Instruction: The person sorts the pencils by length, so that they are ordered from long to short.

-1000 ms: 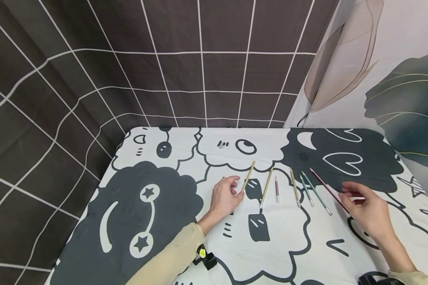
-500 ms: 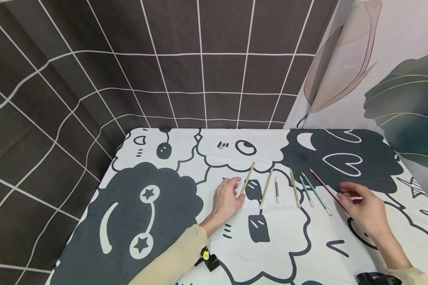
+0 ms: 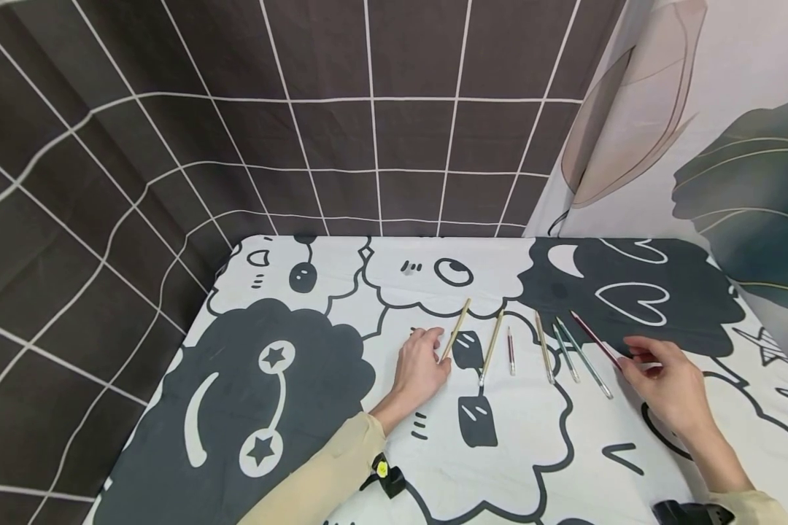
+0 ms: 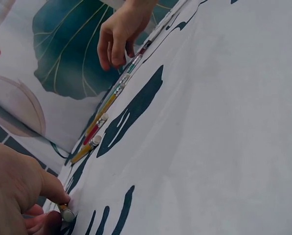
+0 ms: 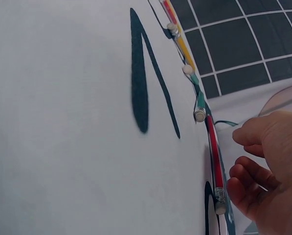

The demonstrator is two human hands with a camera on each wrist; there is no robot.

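Observation:
My left hand (image 3: 420, 372) pinches the eraser end of a yellow pencil (image 3: 457, 328) that lies on the cloth at the left end of a row. In the left wrist view its thumb and a finger sit on either side of the pale eraser (image 4: 67, 214). My right hand (image 3: 670, 390) is over the near part of a dark red pencil (image 3: 591, 335) at the row's right end. Its fingers are loosely bent; in the right wrist view they appear beside the red pencil (image 5: 215, 161), with a gap between thumb and pencil.
Between the hands lie a second yellow pencil (image 3: 492, 345), a short red pencil (image 3: 511, 350), another yellow pencil (image 3: 543, 346), a short green pencil (image 3: 565, 354) and a longer green pencil (image 3: 584, 359). A patterned cloth (image 3: 499, 481) covers the table. A grid curtain (image 3: 414, 131) hangs behind.
My right hand has shifted slightly left and away from me along the dark red pencil. The left hand moved a little right and is now still at the yellow pencil.

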